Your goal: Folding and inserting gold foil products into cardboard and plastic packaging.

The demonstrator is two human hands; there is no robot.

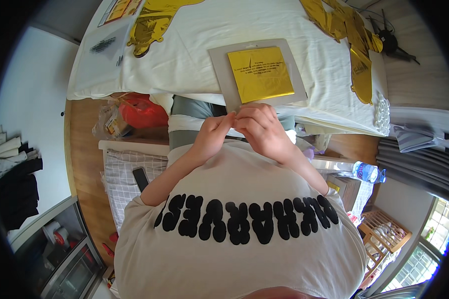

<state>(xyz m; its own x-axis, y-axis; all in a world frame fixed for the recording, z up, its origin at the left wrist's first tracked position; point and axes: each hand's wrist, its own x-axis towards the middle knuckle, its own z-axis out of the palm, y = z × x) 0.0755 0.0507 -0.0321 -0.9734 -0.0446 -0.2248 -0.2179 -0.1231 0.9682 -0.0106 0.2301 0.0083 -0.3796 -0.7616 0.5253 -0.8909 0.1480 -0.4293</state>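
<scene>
My left hand (212,135) and my right hand (265,130) meet in front of my chest, near the table's front edge. Both sets of fingers are closed, thumb and fingertips pinched together. Whatever they pinch is too small or too hidden to name. Just beyond them a folded gold foil square (262,77) with small dark print rests on a grey card (219,65), whose near edge passes close to my fingers. Flat gold foil balloons lie at the table's far left (152,27) and far right (360,67).
A white cloth (194,45) covers the table. At its left lies a clear plastic sleeve (90,67) with dark marks; a white beaded strip (381,114) hangs at the right corner. Below are a red plastic bag (140,110), a phone (140,178) on checked fabric and a water bottle (366,172).
</scene>
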